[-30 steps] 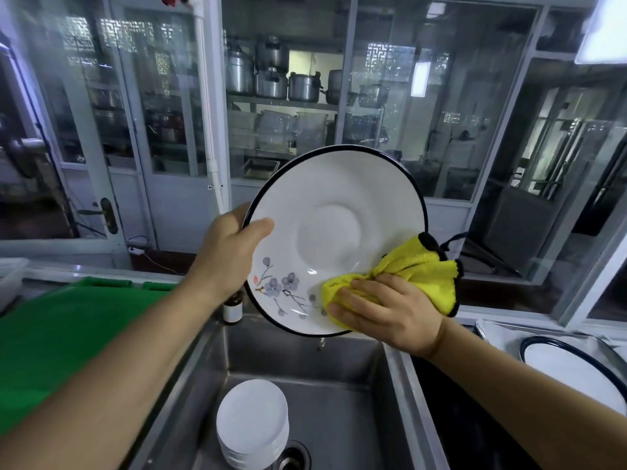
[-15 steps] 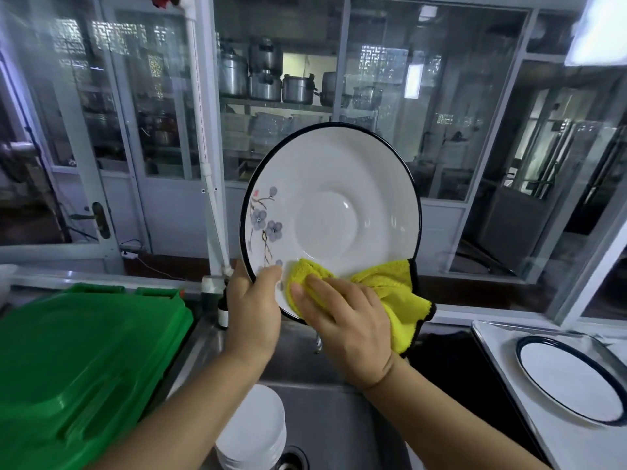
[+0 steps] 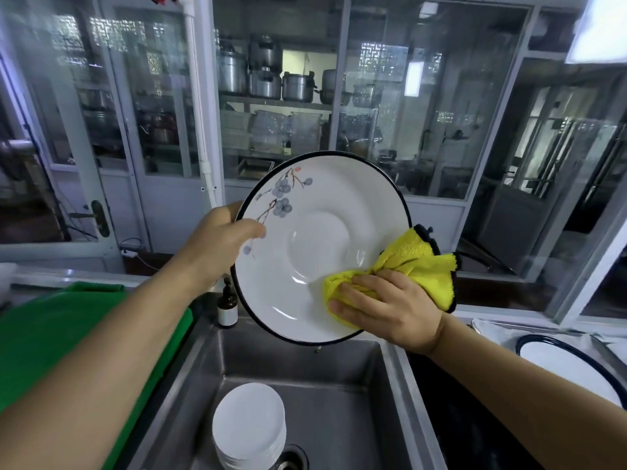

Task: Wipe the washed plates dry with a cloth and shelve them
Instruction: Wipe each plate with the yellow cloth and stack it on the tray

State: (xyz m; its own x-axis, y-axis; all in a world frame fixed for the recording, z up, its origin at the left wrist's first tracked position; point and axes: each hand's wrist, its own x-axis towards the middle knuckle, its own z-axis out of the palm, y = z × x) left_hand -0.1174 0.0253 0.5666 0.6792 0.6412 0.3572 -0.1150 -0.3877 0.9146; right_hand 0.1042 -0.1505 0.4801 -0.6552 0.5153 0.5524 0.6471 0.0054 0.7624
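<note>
I am turning the flowered plate (image 3: 319, 245) above the sink (image 3: 305, 385); its blossoms are now sitting upper left. My left hand (image 3: 217, 242) is gripping its left rim, while my right hand (image 3: 386, 307) is pressing the bunched yellow cloth (image 3: 407, 266) on its lower right, so drying is progressing.

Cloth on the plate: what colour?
Yellow with dark edging, clearest in the head view.

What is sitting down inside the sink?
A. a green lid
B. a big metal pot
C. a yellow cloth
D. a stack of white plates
D: a stack of white plates stands on the bottom of the sink beside the drain, while the yellow cloth is up in the right hand, pressed on the flowered plate.
</note>
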